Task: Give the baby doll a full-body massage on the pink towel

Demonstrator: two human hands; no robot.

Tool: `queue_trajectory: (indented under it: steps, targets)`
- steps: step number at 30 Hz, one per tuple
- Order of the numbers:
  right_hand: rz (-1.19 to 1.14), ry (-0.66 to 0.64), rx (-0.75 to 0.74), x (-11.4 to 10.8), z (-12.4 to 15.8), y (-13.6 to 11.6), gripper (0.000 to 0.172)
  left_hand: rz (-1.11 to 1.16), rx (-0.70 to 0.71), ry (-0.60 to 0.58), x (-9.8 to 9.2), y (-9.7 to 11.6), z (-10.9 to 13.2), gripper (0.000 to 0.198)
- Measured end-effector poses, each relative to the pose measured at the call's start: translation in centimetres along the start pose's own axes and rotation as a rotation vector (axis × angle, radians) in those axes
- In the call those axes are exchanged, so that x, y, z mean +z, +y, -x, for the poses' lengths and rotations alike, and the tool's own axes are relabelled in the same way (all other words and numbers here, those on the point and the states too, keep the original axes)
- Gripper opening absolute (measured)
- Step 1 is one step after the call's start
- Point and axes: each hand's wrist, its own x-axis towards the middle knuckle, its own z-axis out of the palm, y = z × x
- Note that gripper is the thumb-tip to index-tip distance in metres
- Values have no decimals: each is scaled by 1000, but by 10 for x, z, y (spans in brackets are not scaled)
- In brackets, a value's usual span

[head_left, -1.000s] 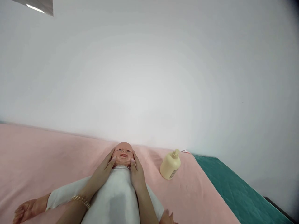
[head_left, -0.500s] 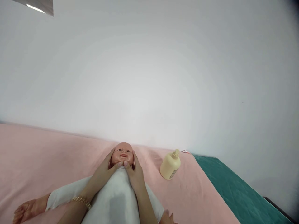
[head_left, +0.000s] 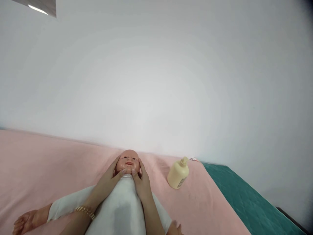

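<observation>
A baby doll in white clothes lies on its back, its arms spread to both sides. My left hand cups one side of the doll's head, with the thumb pressed on the chin. On the other side of the head, my right hand curves its fingers along the cheek and rests its thumb on the chin. A small gap separates the two thumbs. The fingertips behind the head are partly hidden. A gold bracelet circles my left wrist.
A pale yellow pump bottle stands upright to the right of the doll. Beneath them a pink sheet covers the surface, with a green cover at its right edge. A white wall rises directly behind.
Both thumbs have slid slightly outward on the doll's chin, so the gap between them is wider. The hands otherwise keep their hold, and the bottle has not moved.
</observation>
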Motion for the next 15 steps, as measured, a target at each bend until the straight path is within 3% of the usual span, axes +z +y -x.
queue_trajectory:
  steps: [15]
  targets:
    - [51, 26, -29, -3, -6, 13, 74, -143, -9, 5, -1, -3, -2, 77]
